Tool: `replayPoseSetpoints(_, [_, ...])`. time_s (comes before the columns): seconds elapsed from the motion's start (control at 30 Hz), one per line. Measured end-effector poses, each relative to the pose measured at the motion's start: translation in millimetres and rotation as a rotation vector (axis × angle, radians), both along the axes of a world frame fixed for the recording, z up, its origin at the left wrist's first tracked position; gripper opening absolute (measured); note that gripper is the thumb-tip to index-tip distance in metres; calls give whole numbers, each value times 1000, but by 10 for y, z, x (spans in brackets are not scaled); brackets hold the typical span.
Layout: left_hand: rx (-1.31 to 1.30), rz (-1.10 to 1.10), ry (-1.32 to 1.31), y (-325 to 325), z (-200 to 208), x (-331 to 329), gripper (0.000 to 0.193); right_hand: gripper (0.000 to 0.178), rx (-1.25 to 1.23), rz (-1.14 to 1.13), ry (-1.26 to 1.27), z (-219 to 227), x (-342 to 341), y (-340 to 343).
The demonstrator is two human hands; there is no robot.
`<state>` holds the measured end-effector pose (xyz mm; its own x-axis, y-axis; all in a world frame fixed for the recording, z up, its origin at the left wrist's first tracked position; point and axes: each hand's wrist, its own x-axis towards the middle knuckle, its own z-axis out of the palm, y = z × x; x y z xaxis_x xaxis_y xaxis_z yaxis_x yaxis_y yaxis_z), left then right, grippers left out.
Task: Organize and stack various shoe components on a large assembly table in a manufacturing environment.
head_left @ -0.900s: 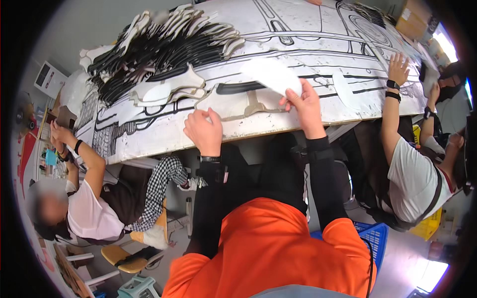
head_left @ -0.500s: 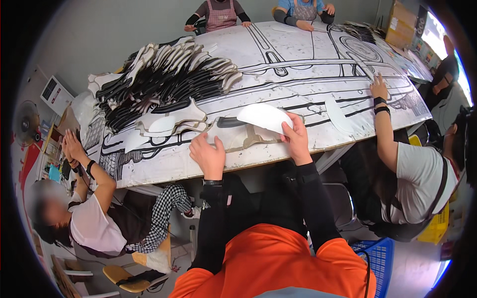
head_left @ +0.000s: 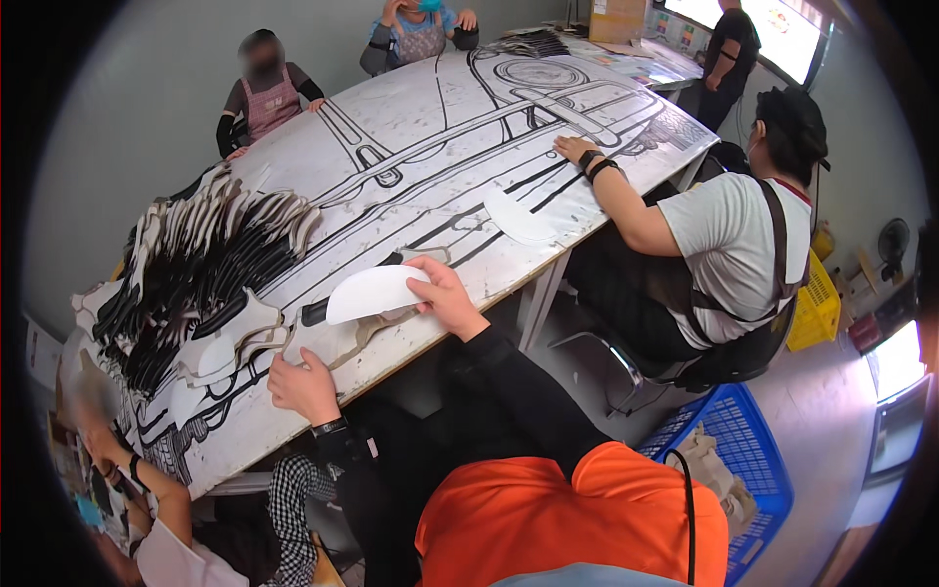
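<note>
Pinched between thumb and fingers of my right hand (head_left: 448, 298) is a white half-moon sheet (head_left: 377, 293), raised a little over the table. Beneath it lies a curved black-and-beige piece (head_left: 364, 333), partly hidden by the sheet. My left hand (head_left: 303, 384) rests at the table's near edge, fingers loosely bent and thumb apart, holding nothing. Left of it are more beige-and-black pieces (head_left: 256, 323), with a smaller white half-moon (head_left: 216, 356) on them. Another white half-moon (head_left: 520, 217) lies flat farther right on the table.
A big heap of black-and-beige pieces (head_left: 210, 259) covers the left of the line-drawn table (head_left: 430, 176). A person in a white shirt (head_left: 729, 245) sits at the right, one hand on the table. Others are around it. A blue basket (head_left: 773, 479) stands behind me at the right.
My view has turned to the right, so the table appears slanted and the blue basket shows more. My right hand still holds the white half-moon sheet; my left stays at the table edge.
</note>
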<state>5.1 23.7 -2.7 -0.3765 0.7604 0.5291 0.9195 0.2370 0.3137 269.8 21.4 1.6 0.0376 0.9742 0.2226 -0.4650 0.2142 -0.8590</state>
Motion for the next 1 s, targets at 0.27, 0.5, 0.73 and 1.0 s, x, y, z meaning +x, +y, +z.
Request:
replayPoseSetpoints(0.27, [339,-552,-883,22,-5,-62,45,21,-2,-29,6,40,47,-40])
replayPoseSetpoints(0.5, [63,-676,-1258,153,-228,-431,28,19,-13,-38,118,33,8,-29])
replayPoseSetpoints(0.73, [13,-563,-914,35,-83,-259,23,21,-8,-49,144,-4,0,-12])
replayPoseSetpoints(1.0, [452,-561,-534,-108,-40,-193,36,21,38,9,-38,39,16,-67])
